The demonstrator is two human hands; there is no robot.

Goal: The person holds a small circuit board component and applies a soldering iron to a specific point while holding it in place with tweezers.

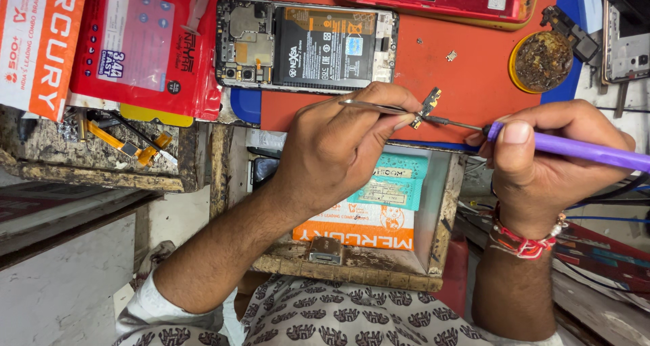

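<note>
A: The left hand (338, 143) has its fingers pinched on tweezers (376, 107), clamping the small charging-port board (426, 105) just past the fingertips.

B: Right hand (542, 160) grips the purple soldering iron (575, 149), tip touching it. Linger there and pads could lift; the board may slip onto the red surface (474, 68).

Opened phone (308, 45) behind small board (428, 105) on mat (467, 75)

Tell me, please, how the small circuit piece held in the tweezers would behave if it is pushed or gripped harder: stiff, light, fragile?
The small circuit piece looks thin and tiny beside the left hand, so probably very light and apt to skid on the smooth red mat. Its thinness suggests it is fragile; a harder pinch from the tweezers might bend it. The right hand touches it with a soldering iron, so a push could flick it away.
</note>
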